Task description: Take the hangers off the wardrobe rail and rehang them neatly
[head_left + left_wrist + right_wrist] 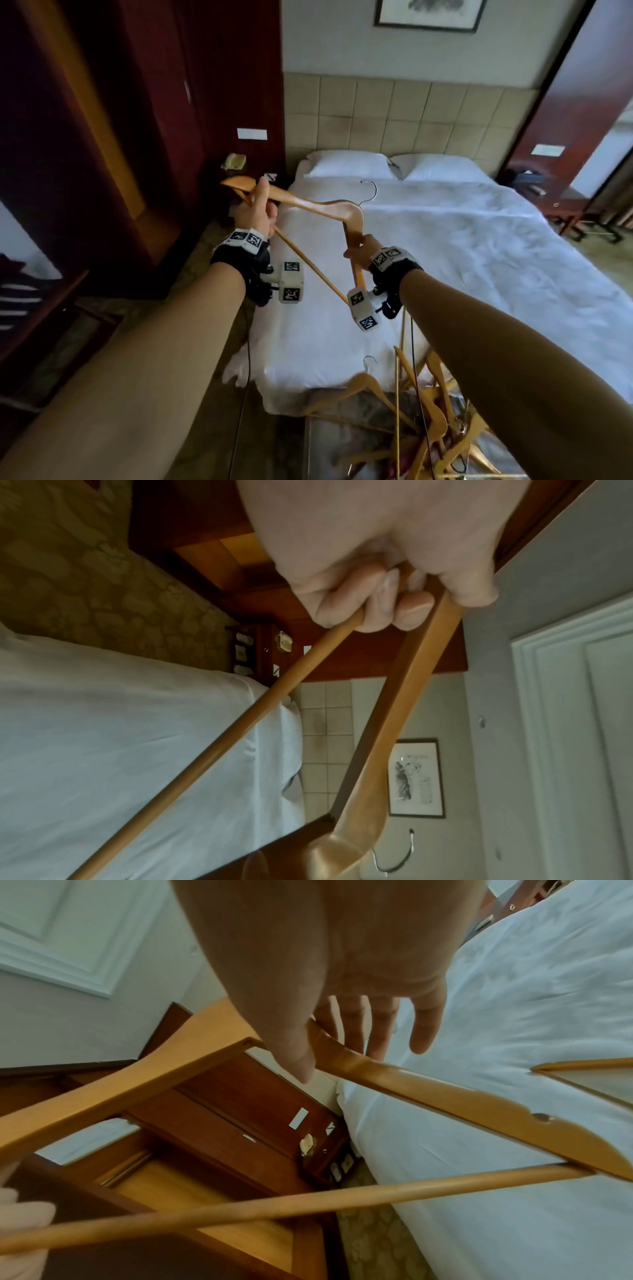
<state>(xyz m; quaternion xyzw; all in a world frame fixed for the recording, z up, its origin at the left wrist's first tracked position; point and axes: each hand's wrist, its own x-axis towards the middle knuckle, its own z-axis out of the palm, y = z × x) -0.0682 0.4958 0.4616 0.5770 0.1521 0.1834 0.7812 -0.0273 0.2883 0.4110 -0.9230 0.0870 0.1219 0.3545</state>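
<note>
Wooden hanger [308,205] held up in the air over the near-left part of the bed [479,246], both hands on it. Its metal hook [371,192] points toward the pillows [352,164]; the crossbar runs diagonally from the left hand down toward the right wrist.

Left hand [255,212] grips the hanger's left end. In the left wrist view the fingers [342,599] are curled together round the crossbar where it meets the shoulder arm, thumb over the arm.

Right hand [364,248] holds the other shoulder arm. In the right wrist view the thumb [291,1047] presses one face of the arm and the fingers [424,1026] lie fairly straight, slightly spread, behind it: a loose pinch rather than a full wrap.

Pile of hangers [421,411] lies tangled at the near end, just beyond the foot of the bed; what it rests on is blurred.

Dark wood wardrobe [113,137] stands to the left, its door open, lighter wood inside. Far left of the bed, a nightstand with a telephone [234,161]. Framed picture [428,13] on the far wall above the padded headboard [394,113]. Patterned carpet [212,240] between bed and wardrobe.
</note>
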